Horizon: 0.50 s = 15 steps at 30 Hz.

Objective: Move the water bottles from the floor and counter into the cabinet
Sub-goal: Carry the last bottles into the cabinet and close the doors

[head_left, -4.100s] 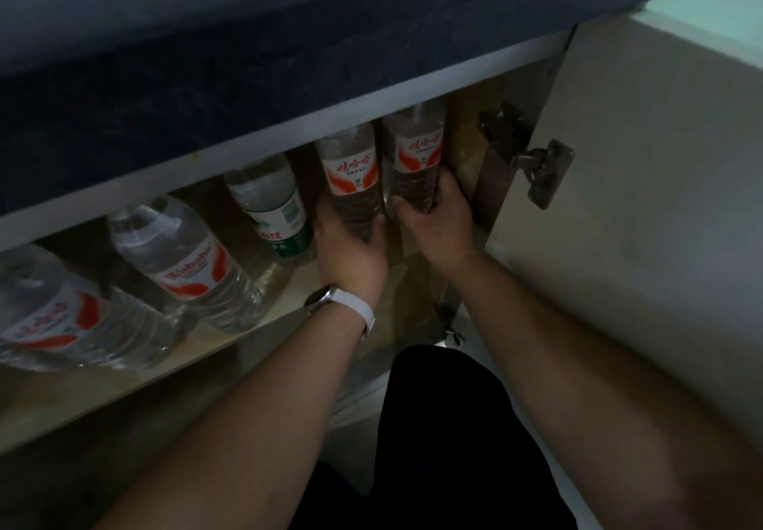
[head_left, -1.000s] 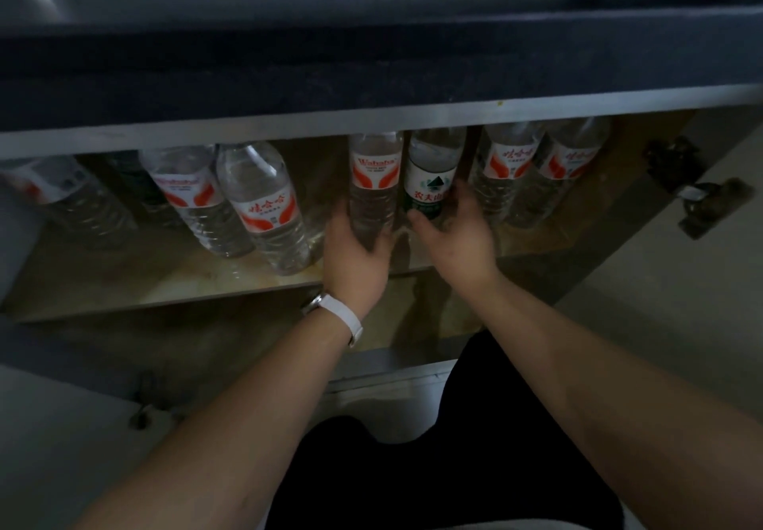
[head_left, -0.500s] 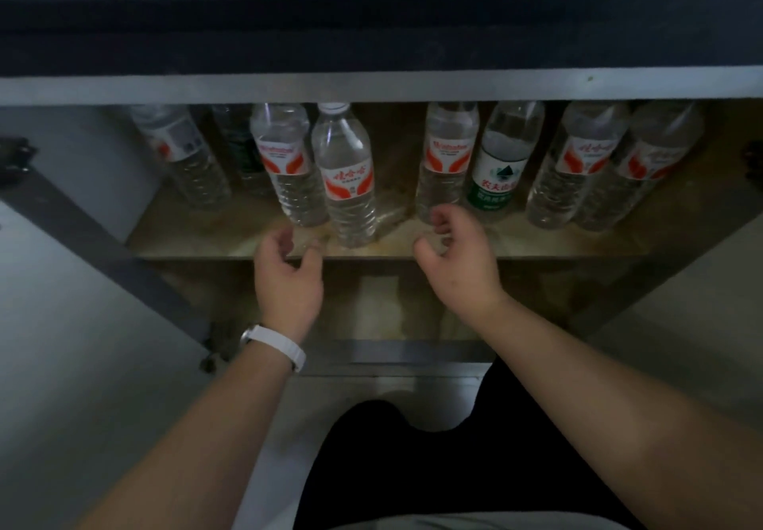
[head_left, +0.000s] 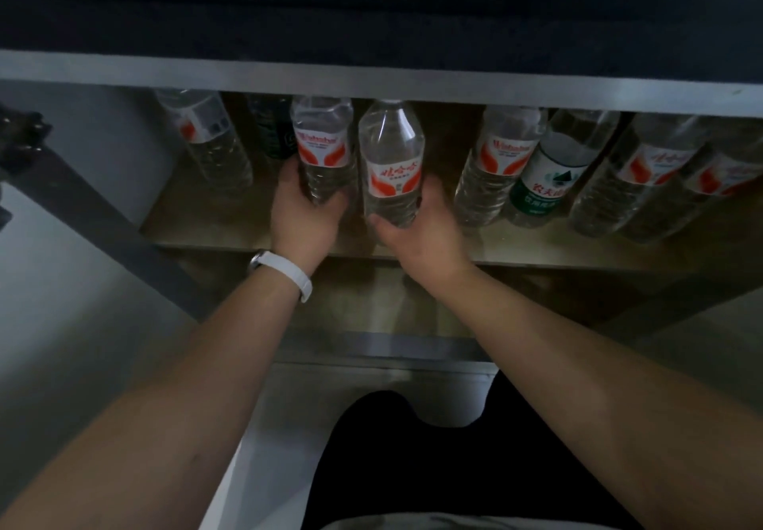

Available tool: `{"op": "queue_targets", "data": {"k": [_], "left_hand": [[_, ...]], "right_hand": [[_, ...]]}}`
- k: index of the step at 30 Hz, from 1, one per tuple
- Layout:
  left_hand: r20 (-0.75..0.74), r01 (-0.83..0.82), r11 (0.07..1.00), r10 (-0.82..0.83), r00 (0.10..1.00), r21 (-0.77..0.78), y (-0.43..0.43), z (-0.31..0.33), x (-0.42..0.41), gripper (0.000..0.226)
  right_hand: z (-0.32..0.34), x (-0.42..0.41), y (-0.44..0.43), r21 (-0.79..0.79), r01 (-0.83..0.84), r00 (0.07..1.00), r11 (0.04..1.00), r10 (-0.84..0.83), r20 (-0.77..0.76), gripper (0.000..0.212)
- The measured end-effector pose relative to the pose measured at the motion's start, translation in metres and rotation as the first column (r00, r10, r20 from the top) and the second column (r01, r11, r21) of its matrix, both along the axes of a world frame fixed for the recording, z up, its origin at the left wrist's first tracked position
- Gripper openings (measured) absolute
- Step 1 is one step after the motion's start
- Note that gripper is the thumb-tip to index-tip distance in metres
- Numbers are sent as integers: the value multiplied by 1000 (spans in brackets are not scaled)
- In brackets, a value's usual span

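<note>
At the centre of the frame the left hand [head_left: 304, 215] curls around one water bottle [head_left: 323, 145] and the right hand [head_left: 419, 234] around a second bottle [head_left: 392, 158] on the cabinet shelf [head_left: 231, 232], where a careless push may topple the close neighbour bottles [head_left: 497, 166].

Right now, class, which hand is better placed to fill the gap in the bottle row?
Probably the right hand: its bottle borders that gap; the left hand holds the other bottle, farther left.
</note>
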<state>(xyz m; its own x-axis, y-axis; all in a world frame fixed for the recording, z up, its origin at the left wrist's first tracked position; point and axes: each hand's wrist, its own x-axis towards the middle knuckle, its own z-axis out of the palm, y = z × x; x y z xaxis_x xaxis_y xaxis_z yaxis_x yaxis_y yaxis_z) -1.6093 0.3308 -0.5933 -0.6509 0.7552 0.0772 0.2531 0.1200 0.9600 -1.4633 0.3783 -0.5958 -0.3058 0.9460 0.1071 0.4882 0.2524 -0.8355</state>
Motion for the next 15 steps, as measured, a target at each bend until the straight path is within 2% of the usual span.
{"op": "queue_targets", "data": {"k": [11,15], "left_hand": [[-65,-77,997,77,995,3,9,-10,3,73],[-108,-105,994,103,989,-13,15,-13,9,75]], "right_hand": [[-8,-14,23,37,219,976,975,-219,10,63],[-9,-15,29,37,233,972,972,-234,16,65]]}}
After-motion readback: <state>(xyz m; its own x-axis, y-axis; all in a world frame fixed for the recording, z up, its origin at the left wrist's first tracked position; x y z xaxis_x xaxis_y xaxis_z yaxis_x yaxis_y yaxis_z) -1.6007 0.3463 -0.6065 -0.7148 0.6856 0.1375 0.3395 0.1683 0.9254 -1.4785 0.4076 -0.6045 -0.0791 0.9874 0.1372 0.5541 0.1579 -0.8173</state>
